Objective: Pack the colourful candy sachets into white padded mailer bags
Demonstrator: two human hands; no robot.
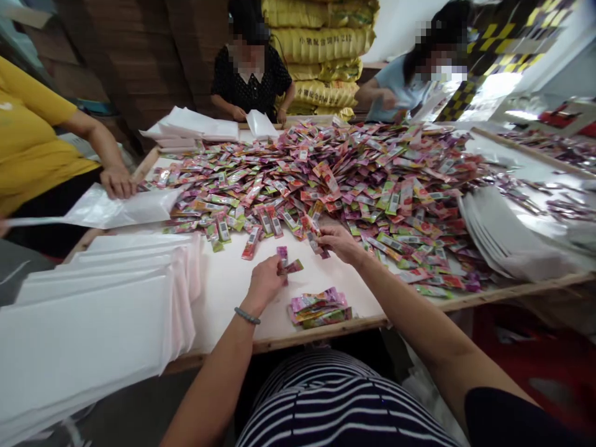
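My left hand, a beaded bracelet at its wrist, pinches small stick sachets in purple and green over the white tabletop. Farther up and to the right, my right hand grips a red and purple stick sachet at the near edge of the pile. Between my forearms, by the table's front edge, lies a small stack of sachets. A large heap of colourful stick sachets spreads across the table beyond my hands.
White bags lie stacked at left, and another stack of white bags stands at right. A person in yellow handles a clear bag. Two more people work across the table. Yellow sacks are piled behind.
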